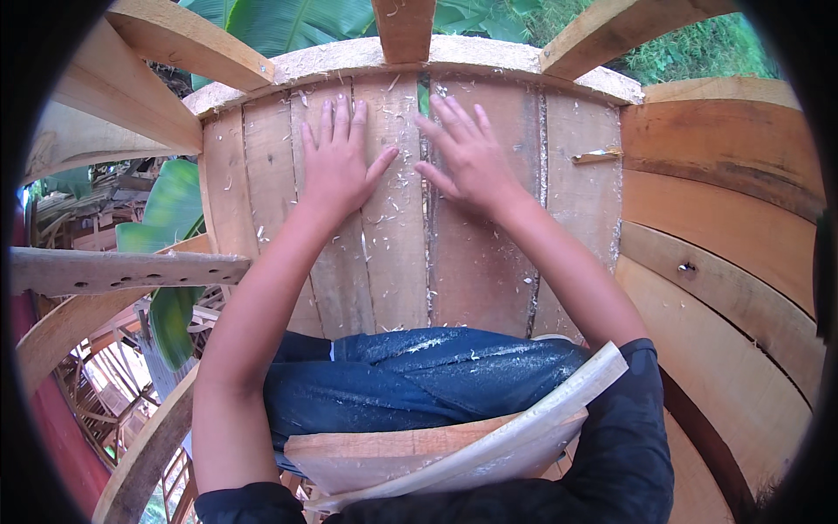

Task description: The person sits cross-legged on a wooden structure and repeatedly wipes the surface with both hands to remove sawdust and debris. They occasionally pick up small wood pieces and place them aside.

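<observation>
My left hand (343, 162) lies with fingers spread on the upper part of an upright-grained plank floor (393, 253), thumb pointing right. To its right, my right hand (471, 155) also rests on the planks, fingers apart and turned up and to the left. Neither hand holds anything. Between them runs a seam with a narrow gap (424, 96) that shows green at its far end. Pale wood shavings (404, 175) are scattered over the planks. A thick, rough-cut curved beam (349, 58) borders the planks just beyond my fingertips.
A small thin object (597, 156), its kind unclear, lies at the right. Curved side planks (716, 210) rise there. A holed wooden bar (131, 271) juts in from the left. Shavings dust my blue trousers (410, 375). A curved board (506, 445) crosses near my body.
</observation>
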Demonstrator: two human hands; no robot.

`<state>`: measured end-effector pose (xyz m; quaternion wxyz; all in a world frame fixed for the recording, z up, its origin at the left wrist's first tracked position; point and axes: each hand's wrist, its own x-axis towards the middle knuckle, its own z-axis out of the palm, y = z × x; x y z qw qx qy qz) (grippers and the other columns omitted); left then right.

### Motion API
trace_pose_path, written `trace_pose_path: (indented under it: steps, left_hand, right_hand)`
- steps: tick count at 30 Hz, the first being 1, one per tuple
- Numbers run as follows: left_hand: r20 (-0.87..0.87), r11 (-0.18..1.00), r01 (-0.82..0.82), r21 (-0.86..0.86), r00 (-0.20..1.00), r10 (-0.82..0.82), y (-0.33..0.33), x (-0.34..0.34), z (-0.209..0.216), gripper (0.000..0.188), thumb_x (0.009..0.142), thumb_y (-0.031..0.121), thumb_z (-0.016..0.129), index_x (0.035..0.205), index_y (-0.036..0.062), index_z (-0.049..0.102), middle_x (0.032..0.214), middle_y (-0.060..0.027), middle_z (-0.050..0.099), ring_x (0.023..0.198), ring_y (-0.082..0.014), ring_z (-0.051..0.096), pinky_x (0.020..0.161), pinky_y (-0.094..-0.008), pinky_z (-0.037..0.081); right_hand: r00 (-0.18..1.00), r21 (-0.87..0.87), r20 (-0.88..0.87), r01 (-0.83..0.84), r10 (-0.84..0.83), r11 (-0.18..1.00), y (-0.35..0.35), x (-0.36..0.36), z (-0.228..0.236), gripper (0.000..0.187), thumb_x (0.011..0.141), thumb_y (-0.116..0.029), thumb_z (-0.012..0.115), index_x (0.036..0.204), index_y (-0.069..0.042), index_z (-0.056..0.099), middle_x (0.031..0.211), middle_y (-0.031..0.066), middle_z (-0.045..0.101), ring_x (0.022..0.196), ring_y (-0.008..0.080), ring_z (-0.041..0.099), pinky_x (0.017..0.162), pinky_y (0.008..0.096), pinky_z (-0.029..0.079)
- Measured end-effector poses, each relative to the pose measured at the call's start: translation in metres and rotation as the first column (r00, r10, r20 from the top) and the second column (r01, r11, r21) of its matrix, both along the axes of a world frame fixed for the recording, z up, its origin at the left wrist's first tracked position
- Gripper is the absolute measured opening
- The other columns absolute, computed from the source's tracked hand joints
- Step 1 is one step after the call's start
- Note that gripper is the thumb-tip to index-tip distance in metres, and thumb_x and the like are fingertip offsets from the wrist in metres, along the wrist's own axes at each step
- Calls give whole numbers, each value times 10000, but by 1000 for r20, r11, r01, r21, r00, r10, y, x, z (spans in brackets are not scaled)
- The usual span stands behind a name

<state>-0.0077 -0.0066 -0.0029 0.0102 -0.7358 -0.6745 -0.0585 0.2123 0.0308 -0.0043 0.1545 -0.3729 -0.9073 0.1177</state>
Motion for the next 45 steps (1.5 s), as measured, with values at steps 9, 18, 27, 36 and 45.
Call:
trace_pose_path:
  steps: [9, 18, 27, 36, 45]
  left_hand:
    - [38, 904, 429, -4, 903, -428, 15, 22, 8, 625, 970, 485, 463, 1493, 160, 361, 1550, -130, 331, 1470, -253, 245, 1185, -565, 100]
    - [-65, 898, 436, -64, 896, -440, 22, 32, 2, 612, 980, 497, 419, 1481, 148, 382, 1543, -108, 357, 1454, -301, 270, 1183, -572, 108]
    - [89, 962, 271, 19, 958, -272, 16, 24, 2, 652, 946, 479, 495, 1472, 113, 377, 1546, -164, 317, 1461, -291, 253, 1179, -583, 91]
    - [12, 777, 622, -97, 781, -624, -3, 30, 12, 683, 940, 528, 477, 1495, 150, 352, 1544, -170, 313, 1474, -285, 224, 1189, -568, 89]
    - [41, 880, 320, -352, 944, -327, -34, -16, 17, 963, 841, 681, 515, 1550, 108, 203, 1611, -218, 90, 1502, -361, 43, 1182, -556, -28]
  right_hand:
    - [989, -4, 44, 142, -142, 990, 7, 1, -15, 618, 959, -435, 498, 1439, -54, 417, 1508, 205, 375, 1427, 354, 315, 1155, 587, 196]
    - [775, -112, 19, 629, -631, 769, 39, 54, -3, 490, 891, -269, 608, 1341, -92, 532, 1487, 164, 416, 1401, 335, 355, 1146, 603, 201]
    - [996, -86, -11, -94, 94, 992, -3, 30, -3, 516, 918, -372, 593, 1352, -105, 509, 1491, 181, 396, 1419, 351, 321, 1173, 538, 201]
    - [992, 19, 82, -102, 100, 995, -22, 58, -4, 572, 932, -458, 554, 1367, -89, 517, 1470, 194, 417, 1387, 310, 380, 1157, 543, 241]
    - [906, 162, 123, 385, -405, 909, 58, 37, 32, 569, 906, -409, 611, 1347, -68, 498, 1402, 222, 471, 1364, 328, 404, 1139, 482, 294]
